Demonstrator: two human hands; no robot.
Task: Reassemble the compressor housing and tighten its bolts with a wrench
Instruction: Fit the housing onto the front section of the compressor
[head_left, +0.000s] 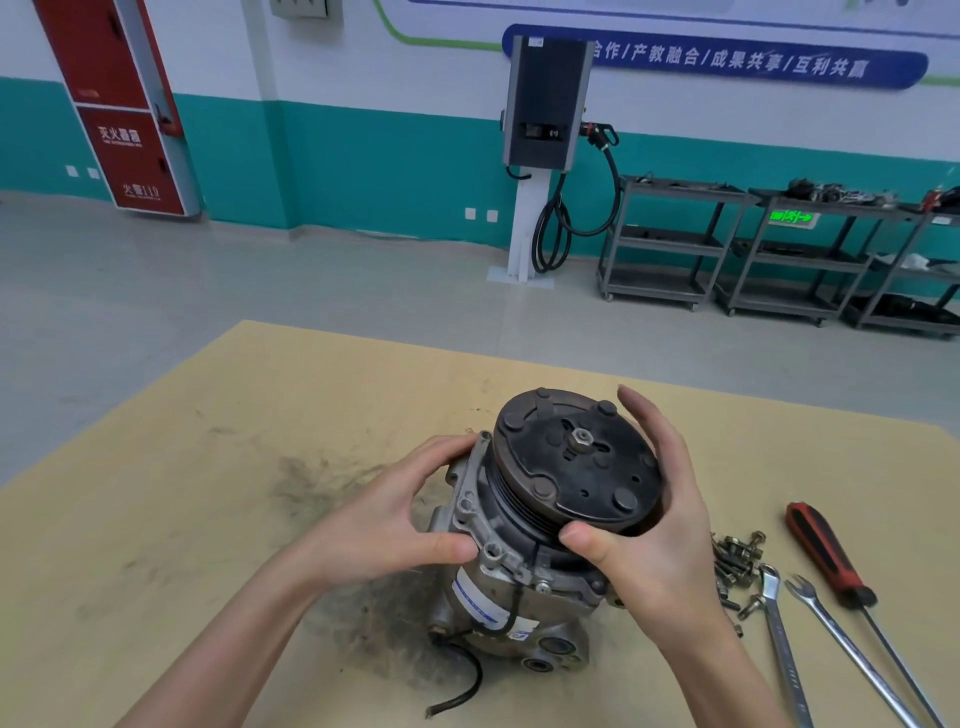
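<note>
Left hand (395, 519): fingers and thumb curled round the silver flange of the compressor (524, 525).
Compressor: tilted on the tan tabletop (208, 519), black pulley face up, between both hands.
Right hand (649, 519): cupped round the pulley rim, thumb pressing its near edge.
Bolts (737, 561): heaped just right of that hand.
Wrenches (810, 639): two, lying beside a red-handled screwdriver (826, 556).

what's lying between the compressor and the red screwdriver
In the head view, a pile of loose bolts and two wrenches lie between the compressor and the red-handled screwdriver, on the bench top.
</note>
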